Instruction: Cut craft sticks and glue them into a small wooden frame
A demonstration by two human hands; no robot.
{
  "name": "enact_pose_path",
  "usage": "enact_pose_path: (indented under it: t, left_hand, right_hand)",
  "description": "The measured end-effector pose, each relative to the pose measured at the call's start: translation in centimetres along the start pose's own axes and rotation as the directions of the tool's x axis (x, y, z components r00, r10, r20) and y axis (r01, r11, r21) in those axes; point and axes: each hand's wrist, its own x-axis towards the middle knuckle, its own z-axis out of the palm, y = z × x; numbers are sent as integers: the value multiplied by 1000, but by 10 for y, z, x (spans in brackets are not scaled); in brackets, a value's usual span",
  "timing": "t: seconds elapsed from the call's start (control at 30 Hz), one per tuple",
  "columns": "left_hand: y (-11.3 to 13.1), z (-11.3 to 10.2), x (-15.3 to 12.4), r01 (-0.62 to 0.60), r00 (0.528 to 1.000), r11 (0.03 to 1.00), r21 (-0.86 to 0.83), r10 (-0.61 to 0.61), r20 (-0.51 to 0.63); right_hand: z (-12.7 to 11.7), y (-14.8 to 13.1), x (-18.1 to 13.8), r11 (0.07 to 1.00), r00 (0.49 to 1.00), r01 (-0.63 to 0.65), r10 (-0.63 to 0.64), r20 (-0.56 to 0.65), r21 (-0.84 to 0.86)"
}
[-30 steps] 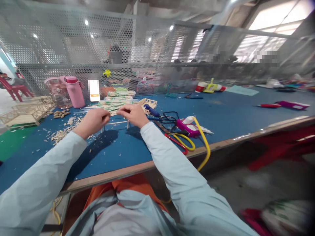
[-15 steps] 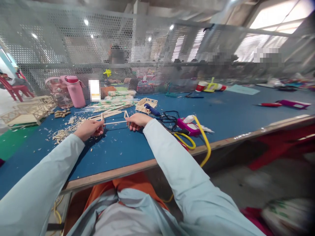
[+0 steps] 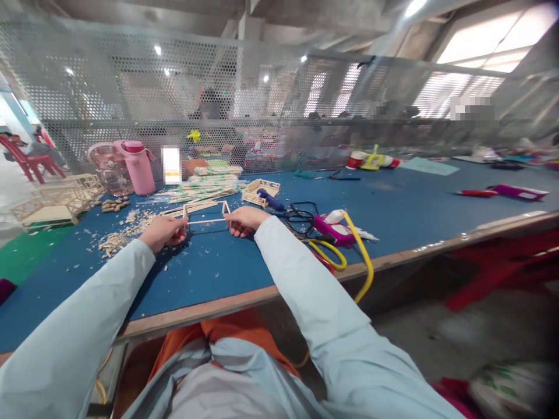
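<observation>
A small frame of thin wooden sticks (image 3: 205, 218) stands on the blue table (image 3: 218, 267) between my two hands. My left hand (image 3: 163, 231) pinches its left post, fingers closed. My right hand (image 3: 245, 219) pinches its right post the same way. A long stick joins the two posts. Behind the frame lies a heap of loose wooden sticks (image 3: 205, 185). Both my arms wear pale blue sleeves.
Wood chips (image 3: 120, 235) litter the table at left, near a finished stick model (image 3: 52, 201) and pink bottles (image 3: 135, 166). To the right lie a glue gun (image 3: 336, 224) with a yellow cord, scissors (image 3: 325, 251), a small stick box (image 3: 261, 191). A mesh screen (image 3: 279, 105) walls the far edge.
My hands came apart from above the frame and dropped to its two ends, each now gripping a post. The view tipped down a little.
</observation>
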Motion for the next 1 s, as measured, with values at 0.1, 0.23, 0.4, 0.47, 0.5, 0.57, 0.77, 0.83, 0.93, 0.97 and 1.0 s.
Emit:
enact_pose_path:
  t: [0.1,0.23,0.4,0.47,0.5,0.57,0.77,0.83,0.93,0.97,1.0]
  left_hand:
    - [-2,-3,0,-44,999,997,65,45,-19]
    - [-3,-11,-1,-49,999,993,110,51,-14]
    - [-4,-17,4,-163,960,956,244,211,-185]
    - [-7,-19,10,-266,889,869,416,388,-242]
    - [-8,-20,14,-321,843,804,501,483,-235]
    - [-11,-22,23,-419,754,660,624,635,-166]
    - [-18,-21,44,-516,728,455,726,680,91]
    - [-20,-20,47,-517,733,418,747,668,133]
    - [-21,-21,47,-507,730,387,771,667,145]
    - [-20,-21,46,-505,729,378,776,668,150]
    - [-19,-20,45,-503,729,369,782,666,155]
  right_hand:
    - [0,-1,-2,1000,1000,-4,4,-12,-1]
    - [0,-1,-3,1000,1000,12,-12,5,-8]
    - [-4,0,-2,998,999,35,-36,-24,-44]
    - [-8,0,-2,991,977,93,-110,-181,-98]
    - [-10,-1,-2,983,946,122,-157,-285,-137]
    - [-14,-2,0,947,836,188,-293,-463,-261]
    - [0,-3,14,652,770,280,-591,-241,-704]
    - [6,-2,18,606,829,218,-528,-183,-765]
    - [9,-3,18,545,854,173,-498,-151,-820]
    - [9,-4,17,523,856,165,-497,-142,-836]
    - [8,-5,16,503,858,157,-495,-135,-850]
